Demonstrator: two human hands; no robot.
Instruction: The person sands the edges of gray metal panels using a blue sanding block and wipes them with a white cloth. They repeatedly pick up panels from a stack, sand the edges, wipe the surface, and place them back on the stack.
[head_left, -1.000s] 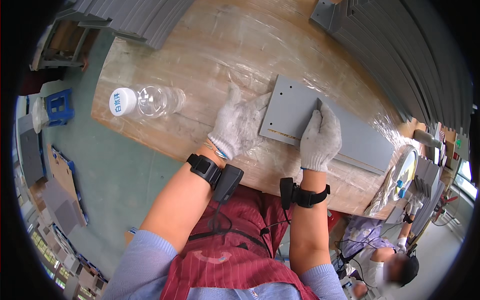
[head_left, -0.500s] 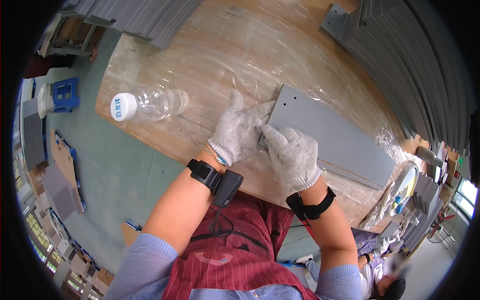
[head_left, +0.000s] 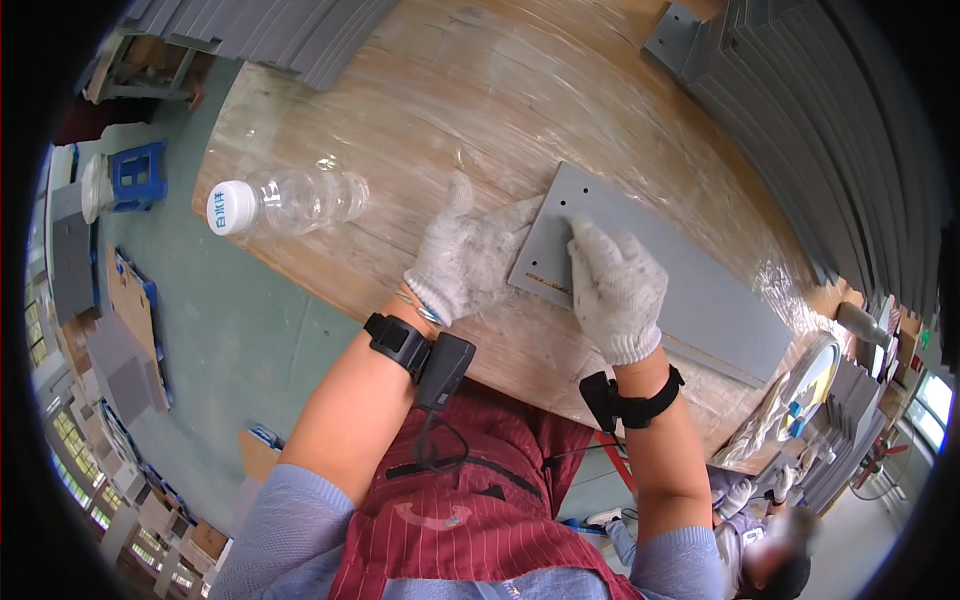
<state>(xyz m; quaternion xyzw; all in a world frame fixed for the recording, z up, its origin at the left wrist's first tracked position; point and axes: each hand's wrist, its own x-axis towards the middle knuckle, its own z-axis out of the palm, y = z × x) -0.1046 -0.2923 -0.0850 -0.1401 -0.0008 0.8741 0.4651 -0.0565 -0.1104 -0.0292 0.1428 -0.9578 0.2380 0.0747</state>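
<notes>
Resting on a wooden bench [head_left: 500,90] covered with clear plastic film, a flat grey panel [head_left: 690,290] with small drilled holes lies slanted, its near end toward the person. The left hand [head_left: 465,255], in a white knitted glove, lies flat and spread on the bench, and its fingers touch the near left edge of the panel; it is not closed around anything. The right hand [head_left: 615,285], also gloved, presses down on top of the near end of the panel with fingers slightly curled, the fingertips close to the holes; its grip holds nothing, it only lies on the surface. Both wrists carry black straps with small devices. An empty clear plastic bottle [head_left: 290,200] with a white cap lies on its side on the bench, well apart to the left of the hands. Stacks of grey panels [head_left: 830,130] stand along the far right side. A blue plastic stool [head_left: 135,175] is on the floor at the left.
</notes>
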